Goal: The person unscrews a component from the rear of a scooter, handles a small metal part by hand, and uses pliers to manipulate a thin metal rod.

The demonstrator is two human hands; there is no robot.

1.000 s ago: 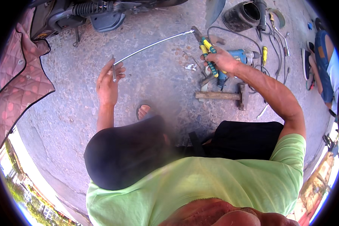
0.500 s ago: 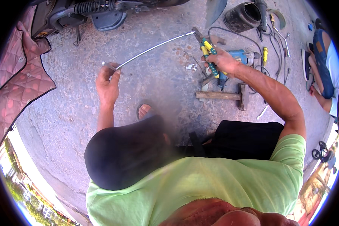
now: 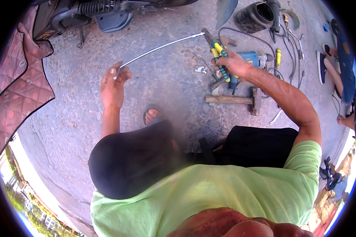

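Observation:
A thin silver metal rod (image 3: 158, 48) stretches between my two hands above the concrete floor. My left hand (image 3: 113, 86) pinches its left end between thumb and fingers, and a short end piece points back toward me beside the thumb. In my right hand (image 3: 236, 65) is a pair of pliers (image 3: 218, 50) with yellow and green handles. Its dark jaws meet the rod's far right end; how firmly they grip, I cannot tell. Just beyond the right hand lies a blue power drill (image 3: 254, 59).
A wooden-handled hammer (image 3: 229, 100) lies nearer me, with a black can (image 3: 254, 17), cords and a yellow-handled screwdriver (image 3: 279, 58) farther right. A motorbike (image 3: 114, 19) stands at the far left, beside a pink quilted cover (image 3: 25, 85). Another person's leg (image 3: 334, 73) is at right.
My left fingers have shifted on the rod, and its short end piece has swung from pointing left to pointing toward me. My right hand and the pliers stay put. The other person has moved.

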